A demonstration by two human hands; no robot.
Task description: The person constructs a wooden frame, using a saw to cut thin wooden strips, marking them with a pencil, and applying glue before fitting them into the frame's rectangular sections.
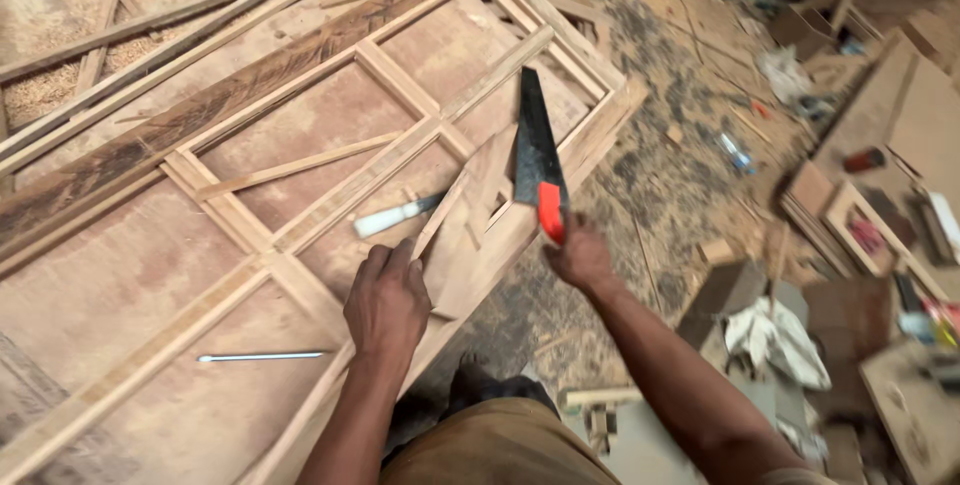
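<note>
Left hand (388,303) is pressing down on a small wood offcut (470,245) lying on the wooden frame (300,215), fingers (385,260) curled over its edge. Right hand (580,260) is gripping the orange handle of a handsaw (537,150), black blade pointing to 12 o'clock over the frame's edge. A white-handled chisel (395,217) is lying at 11 o'clock just beside the left hand. A metal rod (262,356) is resting on the worktop (120,295) at 9 o'clock. Sawdust is covering the floor (660,175) at 2 o'clock.

Our left hand (388,302): forearm stretched forward, palm down, fingers bent and pressing flat. Our right hand (580,257): arm reaching out from lower right, fist closed in a grip.
</note>
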